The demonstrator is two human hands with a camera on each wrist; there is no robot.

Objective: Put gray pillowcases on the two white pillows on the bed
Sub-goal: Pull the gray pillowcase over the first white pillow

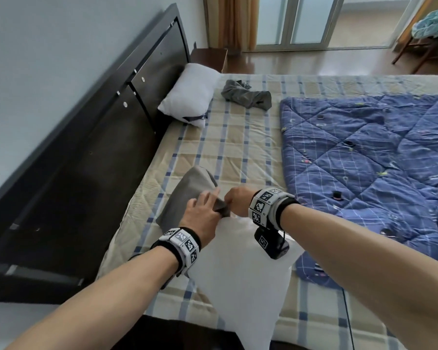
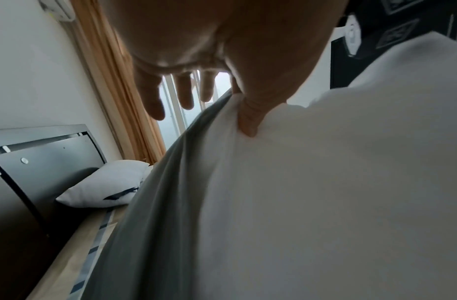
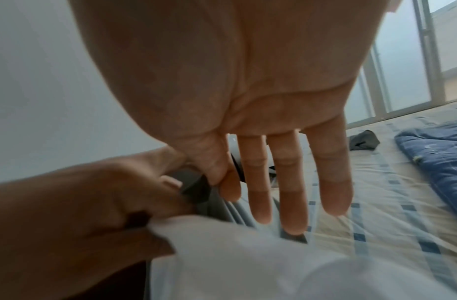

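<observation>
Pinching the gray case mouth over the near pillow corner at the bed near edge, left hand and right hand risk losing the hem if the pillow sags.

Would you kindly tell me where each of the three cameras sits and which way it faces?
Head: on the head, looking down the bed; left hand and right hand pinch the gray pillowcase above the near pillow.
Left wrist: under the left palm, toward the headboard.
Right wrist: under the right palm, toward the blue quilt.
Shared: the far pillow appears in head and left-wrist views.
</observation>
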